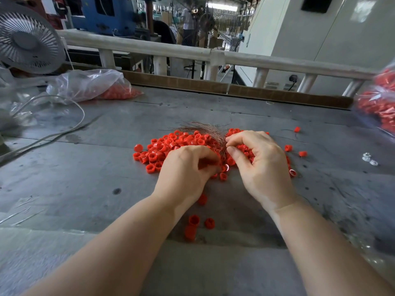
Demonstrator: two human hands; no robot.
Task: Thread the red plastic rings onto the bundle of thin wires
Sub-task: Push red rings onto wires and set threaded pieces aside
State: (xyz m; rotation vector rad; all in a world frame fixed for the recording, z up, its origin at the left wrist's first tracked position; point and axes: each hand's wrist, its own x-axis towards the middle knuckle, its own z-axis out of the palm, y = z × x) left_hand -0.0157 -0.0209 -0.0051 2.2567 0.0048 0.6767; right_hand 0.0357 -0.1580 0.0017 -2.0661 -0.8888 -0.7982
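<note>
Both hands work over a heap of red plastic rings [171,146] piled on the grey surface [85,178]. The right hand [260,165] has its thumb and forefinger pressed together in a pinching grip on the bundle of thin wires [205,130], holding it near one end. From that pinch the coppery strands fan out up and to the left, across the far side of the heap. The left hand [188,167] sits just beside the right, its fingers curled downward into the rings; its fingertips are blurred and turned away, so one cannot tell whether its grip holds a ring or only touches the pile.

A few stray rings lie apart from the heap: some nearer the person [199,223], between the forearms, and some to the right [297,129]. Two small white parts [369,159] lie further right.

At the far left of the surface, a clear plastic bag [89,84] holds more red pieces, and a white fan [27,39] stands behind it. A pale cable [64,129] curves across the left side. Another bag of red pieces [378,103] sits at the right edge. A padded white railing [192,52] runs along the back.
</note>
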